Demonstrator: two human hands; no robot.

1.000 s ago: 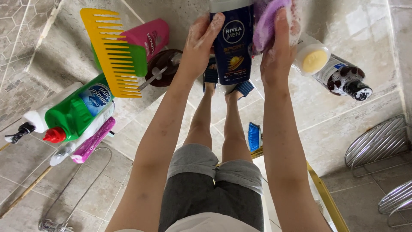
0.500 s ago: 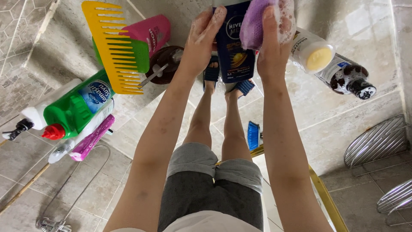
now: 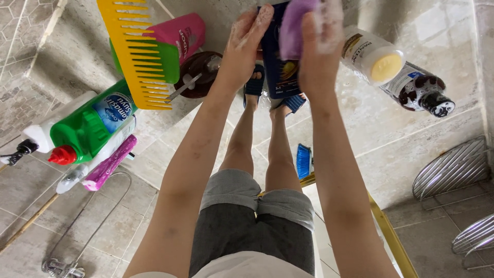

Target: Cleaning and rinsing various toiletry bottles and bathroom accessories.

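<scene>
My left hand (image 3: 246, 44) grips the side of a dark blue bottle (image 3: 280, 72) held upright at the top centre. My right hand (image 3: 319, 46) presses a soapy purple sponge (image 3: 294, 25) against the bottle's front; foam covers the fingers. Both arms reach forward over my legs and blue slippers (image 3: 254, 85). The top of the bottle is cut off by the frame edge.
On the ledge to the left stand a yellow comb (image 3: 136, 56), a pink and green bottle (image 3: 177, 44), a green bottle with a red cap (image 3: 87, 128) and a brown jar (image 3: 200, 72). To the right stand a white bottle (image 3: 373, 56) and a dark bottle (image 3: 419, 92). Wire racks (image 3: 453, 167) hang lower right. A blue brush (image 3: 303, 159) lies on the floor.
My right hand has slid the purple sponge left and down across the bottle's front. The view has shifted slightly, so the hands and bottle sit higher.
</scene>
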